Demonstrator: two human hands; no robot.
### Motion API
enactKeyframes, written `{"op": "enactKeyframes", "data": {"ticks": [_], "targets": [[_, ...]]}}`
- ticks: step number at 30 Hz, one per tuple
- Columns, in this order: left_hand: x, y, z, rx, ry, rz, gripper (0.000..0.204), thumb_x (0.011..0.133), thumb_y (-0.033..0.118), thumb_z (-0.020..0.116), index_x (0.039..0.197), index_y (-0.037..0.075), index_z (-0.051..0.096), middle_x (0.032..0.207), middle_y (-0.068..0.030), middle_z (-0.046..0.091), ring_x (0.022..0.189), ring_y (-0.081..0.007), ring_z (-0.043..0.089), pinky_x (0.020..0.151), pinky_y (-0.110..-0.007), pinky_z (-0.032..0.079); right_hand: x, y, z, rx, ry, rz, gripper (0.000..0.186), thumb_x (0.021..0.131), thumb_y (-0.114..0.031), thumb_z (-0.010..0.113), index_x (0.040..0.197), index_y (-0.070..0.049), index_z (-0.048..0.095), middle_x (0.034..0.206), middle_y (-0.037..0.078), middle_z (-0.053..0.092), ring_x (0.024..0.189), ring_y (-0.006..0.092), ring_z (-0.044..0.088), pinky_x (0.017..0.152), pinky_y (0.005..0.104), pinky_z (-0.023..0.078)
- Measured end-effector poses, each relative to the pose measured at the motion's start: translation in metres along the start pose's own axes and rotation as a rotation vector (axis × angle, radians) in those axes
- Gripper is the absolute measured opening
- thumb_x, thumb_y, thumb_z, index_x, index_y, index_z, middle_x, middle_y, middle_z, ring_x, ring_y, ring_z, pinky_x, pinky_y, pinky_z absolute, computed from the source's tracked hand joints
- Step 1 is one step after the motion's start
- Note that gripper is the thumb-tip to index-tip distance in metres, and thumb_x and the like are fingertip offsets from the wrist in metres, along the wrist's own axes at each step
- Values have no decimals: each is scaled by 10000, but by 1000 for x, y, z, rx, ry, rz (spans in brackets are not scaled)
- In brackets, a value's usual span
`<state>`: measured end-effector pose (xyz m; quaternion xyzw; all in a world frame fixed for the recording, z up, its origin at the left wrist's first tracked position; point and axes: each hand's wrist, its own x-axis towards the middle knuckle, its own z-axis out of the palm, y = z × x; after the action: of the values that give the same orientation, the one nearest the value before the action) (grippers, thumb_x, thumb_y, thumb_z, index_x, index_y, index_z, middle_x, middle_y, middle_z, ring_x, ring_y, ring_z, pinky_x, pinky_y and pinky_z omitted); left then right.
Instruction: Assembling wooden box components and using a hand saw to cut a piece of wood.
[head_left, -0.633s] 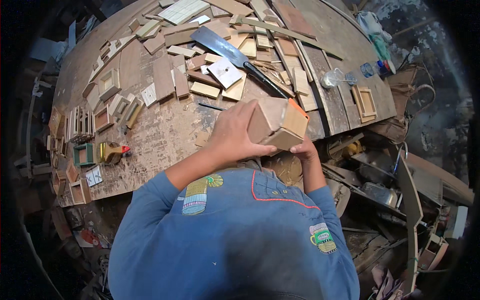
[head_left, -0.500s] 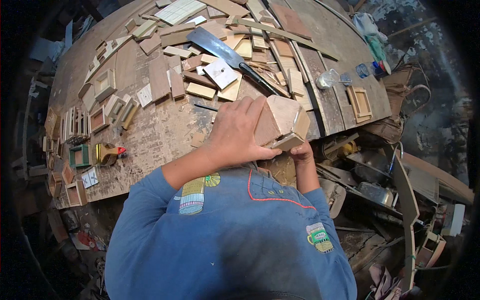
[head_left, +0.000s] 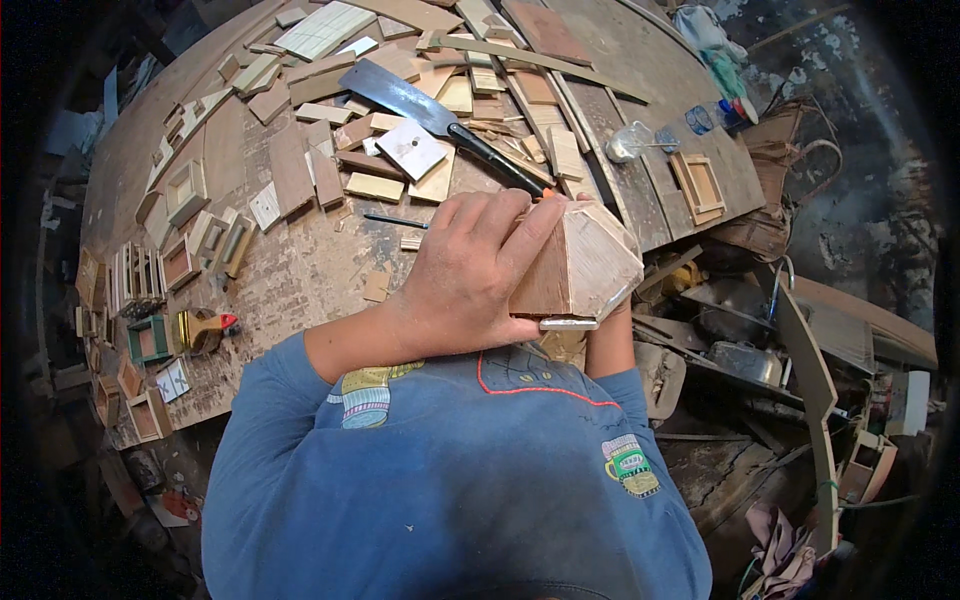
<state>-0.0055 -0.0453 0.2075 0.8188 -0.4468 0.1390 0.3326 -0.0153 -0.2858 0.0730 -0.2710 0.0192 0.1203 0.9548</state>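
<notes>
A wooden box-like piece [head_left: 595,262] with a pale many-sided face and brown side is held up at the table's near edge, above my lap. My left hand [head_left: 465,270] is closed on its left side, fingers over the top and thumb along the lower edge. Most of my right hand [head_left: 622,308] is hidden behind the piece; it supports the right underside. A thin pale strip [head_left: 568,324] shows along the piece's bottom edge. Just beyond lies a handsaw [head_left: 400,97] with a black handle, and a dark slim stick [head_left: 395,220] rests left of it.
Wood offcuts [head_left: 375,187] are heaped across the far middle of the table [head_left: 270,310]. Small wooden frames [head_left: 187,192] and a brush [head_left: 205,330] lie at left. A glass jar [head_left: 630,142] and a wooden tray [head_left: 698,188] stand right. Metal pots [head_left: 745,362] sit below the right edge.
The wooden piece has turned in my hands, so its pale face now points more toward me and rightward. My right fingers have gone further behind it. The table has shifted left in view.
</notes>
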Motion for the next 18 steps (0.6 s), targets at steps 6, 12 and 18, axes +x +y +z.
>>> {"op": "enactKeyframes", "data": {"ticks": [6,12,18], "targets": [[-5,-10,2,-21,100,134,997,414,424,826,1270,48,479,1099,-139,490,957,-329,527,822,-436,422,-11,-1,36,-130,-204,-210,790,728,-122,753,1392,-100,325,1455,184,317,1323,315,346,1076,454,333],[-13,-23,10,-106,149,164,961,419,361,801,1277,71,481,1075,-122,474,980,-309,503,842,-452,419,-15,-8,60,-154,-171,-200,818,702,-67,763,1392,-109,325,1481,191,265,1340,324,320,1081,461,327],[-14,-43,18,-173,144,80,979,449,351,822,1299,52,439,1124,-149,487,1024,-334,514,874,-441,420,-1,-11,40,-614,-229,-255,1115,467,-228,892,1403,-81,303,1466,185,305,1349,300,314,1090,438,289]]}}
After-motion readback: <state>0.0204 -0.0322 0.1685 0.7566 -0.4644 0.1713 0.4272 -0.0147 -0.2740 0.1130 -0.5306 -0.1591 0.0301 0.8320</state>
